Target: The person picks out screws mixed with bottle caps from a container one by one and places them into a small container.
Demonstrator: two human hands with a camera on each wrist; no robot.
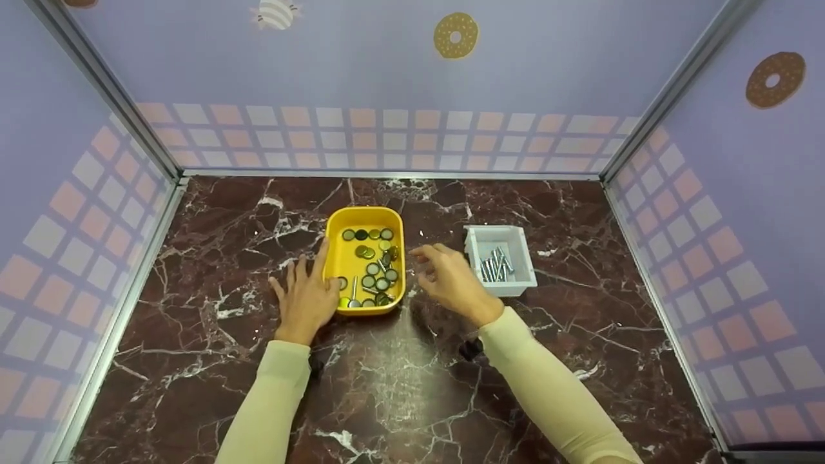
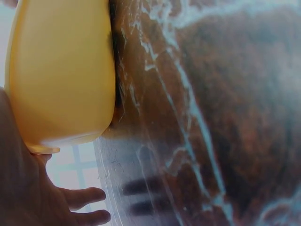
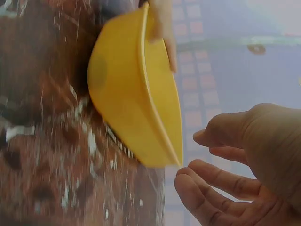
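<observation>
My left hand (image 1: 309, 301) rests at the left rim of a yellow tray (image 1: 341, 222), its thumb over the edge and its other fingers spread outside. Round caps (image 1: 368, 281), some gold and some with pale grey centres, lie scattered in the tray. Among them are a few slim silver screw-like pieces (image 1: 354, 287). My right hand (image 1: 451, 277) hovers between the tray and a white bin (image 1: 515, 283), fingers loosely bent and apart from the thumb. Nothing shows between them in the right wrist view. Several silver pieces (image 1: 496, 265) like those in the tray lie in the bin.
The dark red marbled table (image 1: 399, 386) is enclosed by patterned panels (image 1: 387, 77) at the back and both sides. A metal strip (image 1: 393, 174) runs along the back edge. Both forearms reach in from the front.
</observation>
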